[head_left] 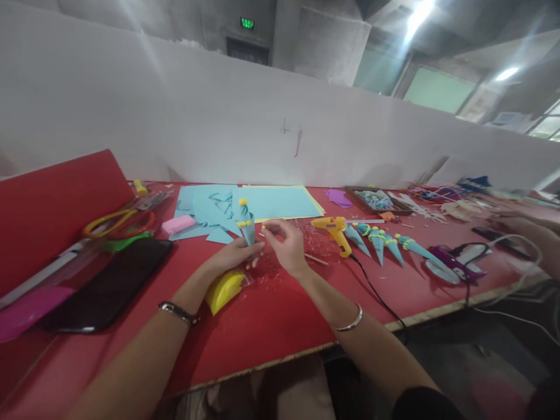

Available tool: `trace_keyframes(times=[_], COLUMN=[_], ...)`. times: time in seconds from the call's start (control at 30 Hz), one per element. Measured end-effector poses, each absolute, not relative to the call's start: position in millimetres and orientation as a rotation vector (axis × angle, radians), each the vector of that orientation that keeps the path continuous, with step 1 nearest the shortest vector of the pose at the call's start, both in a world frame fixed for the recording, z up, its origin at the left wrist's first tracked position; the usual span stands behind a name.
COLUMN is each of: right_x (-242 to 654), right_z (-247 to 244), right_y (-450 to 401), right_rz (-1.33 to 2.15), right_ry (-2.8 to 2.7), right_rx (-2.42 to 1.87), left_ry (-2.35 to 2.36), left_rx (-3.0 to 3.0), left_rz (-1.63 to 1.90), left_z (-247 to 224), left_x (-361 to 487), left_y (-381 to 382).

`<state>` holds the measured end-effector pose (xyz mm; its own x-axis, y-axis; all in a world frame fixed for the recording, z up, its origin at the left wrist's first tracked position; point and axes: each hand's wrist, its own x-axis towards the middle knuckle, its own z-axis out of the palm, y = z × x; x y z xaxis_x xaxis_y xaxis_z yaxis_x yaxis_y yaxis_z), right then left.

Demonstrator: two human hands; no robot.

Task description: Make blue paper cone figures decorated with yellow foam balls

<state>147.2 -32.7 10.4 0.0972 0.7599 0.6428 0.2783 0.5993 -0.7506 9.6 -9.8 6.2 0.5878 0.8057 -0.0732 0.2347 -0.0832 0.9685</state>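
Note:
My left hand [234, 255] is closed around a small light-blue paper cone [248, 234], point down. The cone has a ruffled blue top with yellow bits around it and a yellow ball [243, 202] at its peak. Close to its right side, my right hand [284, 242] pinches a tiny yellow piece [263, 228] between thumb and forefinger; its exact kind is too small to tell. Under my left wrist lies a lump of yellow clay [225, 290] in clear wrapping. A thin wooden stick [317, 259] rests on the table just right of my right hand.
A yellow glue gun [336, 232] with a black cable and several finished blue cones [377, 245] lie to the right. Blue paper sheets [280, 201] spread behind my hands. At left are a black phone [114, 286] and scissors [118, 224]. Another person's hand [516, 224] is far right.

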Motion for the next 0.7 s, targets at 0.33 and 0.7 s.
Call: trace_keyframes(times=[0.33, 0.7], right_x=[146.2, 147.1], right_z=[14.2, 10.5], right_y=[-37.6, -33.4], right_rz=[0.401, 0.455], right_ry=[-1.519, -1.524], right_rx=[-0.879, -0.864], left_ry=[0.803, 0.773], left_rx=[1.672, 1.659], left_rz=[0.457, 0.384], left_z=[3.7, 9.9], left_x=[9.9, 9.2], left_y=[-6.7, -13.2])
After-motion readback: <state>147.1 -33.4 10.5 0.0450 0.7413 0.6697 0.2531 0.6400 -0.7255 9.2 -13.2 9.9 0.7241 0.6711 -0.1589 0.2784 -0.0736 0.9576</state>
